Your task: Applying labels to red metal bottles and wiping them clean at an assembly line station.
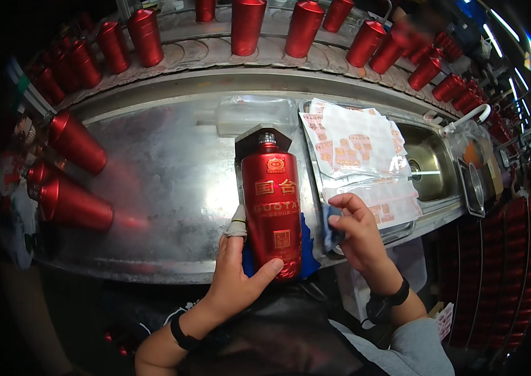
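Observation:
A red metallic bottle point(267, 229) with gold print and a silvery neck lies in front of me, its neck pointing away. My left hand point(233, 273) is closed around its lower left side, thumb across the front near the base. A pale wrap covers one of that hand's fingertips. Under the bottle are a blue cloth point(308, 254) and a dark angular support point(244, 148) that shows around the neck. To the right, apart from the bottle, my right hand point(360, 233) pinches a small blue-grey cloth point(332, 230).
Beside the bottle, a tray point(397, 233) carries printed white sheets point(356, 141); a steel sink point(434, 160) is further right. Two red bottles point(71, 197) lie at the left of the metal table point(152, 244). Several more stand along a conveyor point(209, 55) at the back.

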`<state>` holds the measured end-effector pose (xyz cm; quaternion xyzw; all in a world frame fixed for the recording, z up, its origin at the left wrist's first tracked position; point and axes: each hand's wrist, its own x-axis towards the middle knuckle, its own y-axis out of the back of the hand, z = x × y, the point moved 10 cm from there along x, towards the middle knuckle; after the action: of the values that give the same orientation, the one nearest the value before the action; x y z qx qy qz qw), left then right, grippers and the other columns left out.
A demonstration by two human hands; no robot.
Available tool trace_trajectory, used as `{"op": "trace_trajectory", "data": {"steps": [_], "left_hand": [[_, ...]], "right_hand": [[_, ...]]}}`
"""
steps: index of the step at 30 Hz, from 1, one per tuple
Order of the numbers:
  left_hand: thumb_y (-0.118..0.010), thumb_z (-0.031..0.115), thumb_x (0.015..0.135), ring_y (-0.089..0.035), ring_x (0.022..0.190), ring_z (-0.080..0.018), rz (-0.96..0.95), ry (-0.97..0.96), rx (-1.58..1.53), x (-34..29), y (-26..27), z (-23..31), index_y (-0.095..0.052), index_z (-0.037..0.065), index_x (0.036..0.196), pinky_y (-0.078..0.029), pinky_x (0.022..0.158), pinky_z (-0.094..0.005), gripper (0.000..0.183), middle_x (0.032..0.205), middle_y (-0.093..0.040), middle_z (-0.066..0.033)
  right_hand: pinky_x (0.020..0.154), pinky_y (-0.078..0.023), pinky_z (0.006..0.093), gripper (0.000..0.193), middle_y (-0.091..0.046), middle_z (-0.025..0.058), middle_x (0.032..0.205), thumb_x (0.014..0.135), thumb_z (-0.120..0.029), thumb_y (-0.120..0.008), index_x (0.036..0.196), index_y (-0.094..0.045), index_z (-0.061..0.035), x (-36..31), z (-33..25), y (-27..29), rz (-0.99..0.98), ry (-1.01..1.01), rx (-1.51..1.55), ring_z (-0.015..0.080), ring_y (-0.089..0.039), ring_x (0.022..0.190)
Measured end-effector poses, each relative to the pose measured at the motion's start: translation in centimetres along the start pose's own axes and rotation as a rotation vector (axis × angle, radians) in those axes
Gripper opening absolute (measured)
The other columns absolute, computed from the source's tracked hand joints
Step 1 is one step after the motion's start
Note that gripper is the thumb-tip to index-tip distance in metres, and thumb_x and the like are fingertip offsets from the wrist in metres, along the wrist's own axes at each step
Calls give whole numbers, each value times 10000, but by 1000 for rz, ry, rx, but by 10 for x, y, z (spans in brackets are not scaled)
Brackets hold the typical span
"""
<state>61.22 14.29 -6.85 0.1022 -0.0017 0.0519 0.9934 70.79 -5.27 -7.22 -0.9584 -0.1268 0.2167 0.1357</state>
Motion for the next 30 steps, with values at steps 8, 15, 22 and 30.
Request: {"op": "trace_trajectory", "data": {"steps": [8, 15, 22, 30], "left_hand": [[-745, 317, 808, -413, 1271, -391, 30, 7, 10, -1, 4, -3, -230, -62, 1489, -287, 1101, -458, 934, 1384, -445, -257], [-750, 249, 816, -412, 1308, -323, 7, -19, 41, 3, 1, 1, -213, -43, 1504, -309, 1107, -417, 920, 1419, -416, -223], [-789, 199, 773, -472, 1257, -305, 14, 61, -181, -5, -2, -7, -259, -29, 1487, -363, 1070, -404, 918, 1344, -454, -213], [-677, 171, 865, -357, 1381, -270, -90, 11, -331, -2, -10, 0, -125, -51, 1519, -273, 1145, -386, 884, 1494, -336, -221]], "right_hand": [[658, -508, 358, 249, -637, 151, 860, 777, -22, -728, 1005, -633, 5, -43, -72, -108, -230, 873, -966, 304, -639, 753], [640, -509, 358, 244, -652, 137, 834, 767, 2, -734, 995, -648, 6, -47, -79, -107, -274, 975, -983, 291, -652, 734], [682, -514, 366, 236, -643, 141, 880, 787, -24, -732, 999, -632, 1, -52, -74, -106, -306, 969, -942, 298, -647, 787], [707, -504, 368, 285, -645, 101, 952, 729, -25, -735, 1004, -662, -22, -108, -51, -92, -539, 1171, -990, 287, -636, 854]]}}
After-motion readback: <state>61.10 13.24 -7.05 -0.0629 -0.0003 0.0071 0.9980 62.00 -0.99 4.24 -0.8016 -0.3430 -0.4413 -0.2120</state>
